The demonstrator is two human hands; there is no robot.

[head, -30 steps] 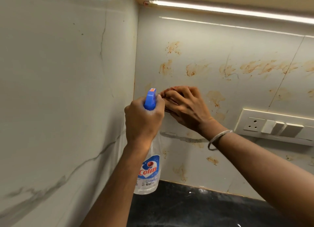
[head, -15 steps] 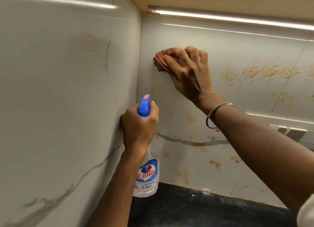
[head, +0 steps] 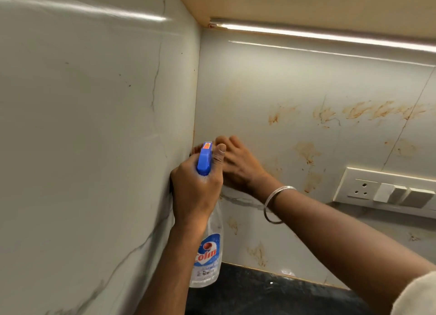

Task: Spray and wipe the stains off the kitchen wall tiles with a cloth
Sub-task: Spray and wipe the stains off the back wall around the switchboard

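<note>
The left hand [head: 197, 192] has its grip clenched around the neck of the spray bottle [head: 207, 255], thumb raised beside the blue trigger head [head: 204, 160]; the clear body with its blue label hangs straight down below the grip, above the dark surface [head: 271, 296]. Just beyond that grip, the right hand [head: 238, 166] presses flat against the back wall tiles [head: 259, 78] near the corner. A sliver of reddish cloth [head: 197, 148] shows past the trigger head, but the picture is blurred there and I cannot tell how the right grip holds it. A metal bangle [head: 274, 203] circles the right wrist. Orange-brown stains [head: 306, 152] mark the tiles to the right of and above the right hand, and more below it. A switch plate [head: 387, 189] sits further right.
</note>
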